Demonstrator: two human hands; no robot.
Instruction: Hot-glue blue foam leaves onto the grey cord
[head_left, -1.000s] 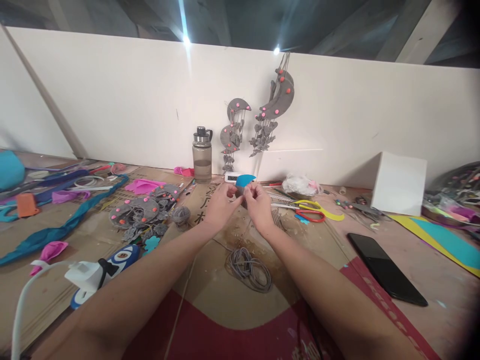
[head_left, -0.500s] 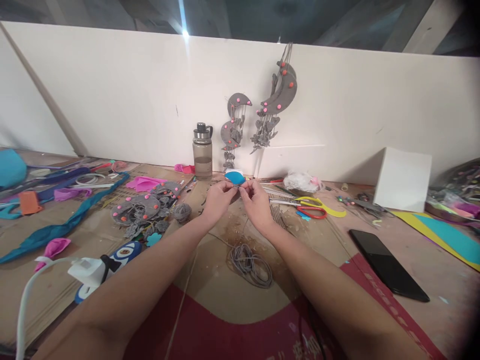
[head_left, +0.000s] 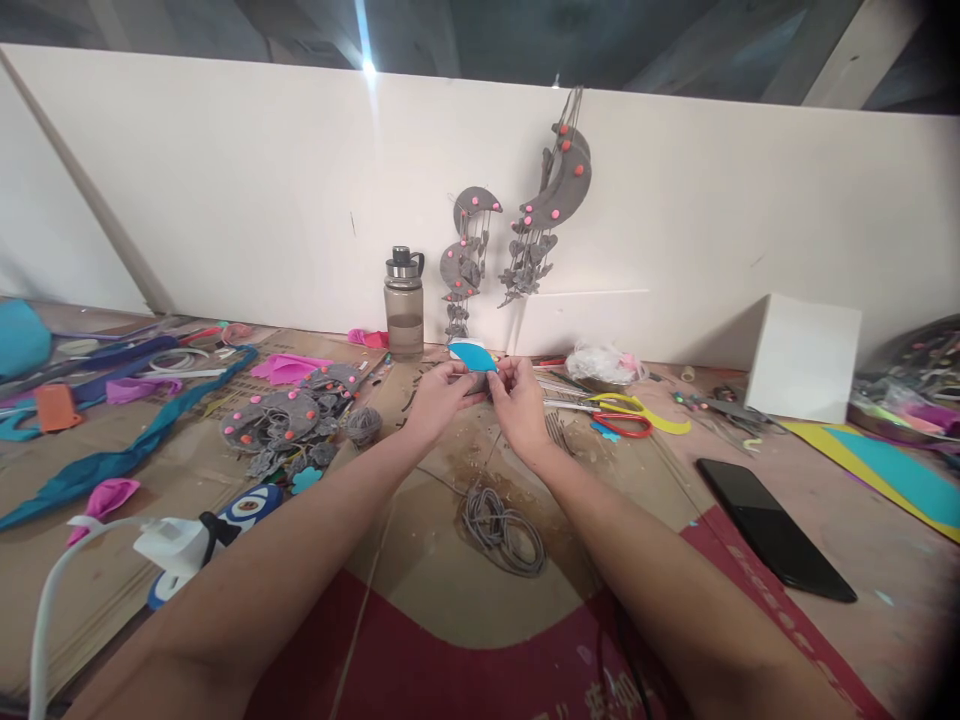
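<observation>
A blue curved piece (head_left: 472, 354), thin like felt or foam sheet, stands up between my two hands over the table. Below it a grey piece (head_left: 478, 382) shows between the fingers. My left hand (head_left: 439, 402) is closed, pinching these pieces from the left. From the right, my right hand (head_left: 519, 400) pinches the blue piece near its edge. The fingertips partly hide where the pieces meet. Nearer me, a loose coil of grey cord (head_left: 501, 532) lies on the cardboard (head_left: 465, 610). A small ball of grey yarn (head_left: 364, 426) rests left of my left hand.
Scissors (head_left: 626, 425) with red and yellow handles lie right of my right hand. A water bottle (head_left: 405, 310) stands behind. Grey moon-shaped hangings (head_left: 568, 190) hang at the white board. A phone (head_left: 772, 530) lies right; a white plug (head_left: 176, 542) and decorated grey pieces (head_left: 281, 415) are left.
The blue piece has turned and shows more of its length, tilting down to the right. The grey piece beneath it shows more. My right fingers have shifted slightly right.
</observation>
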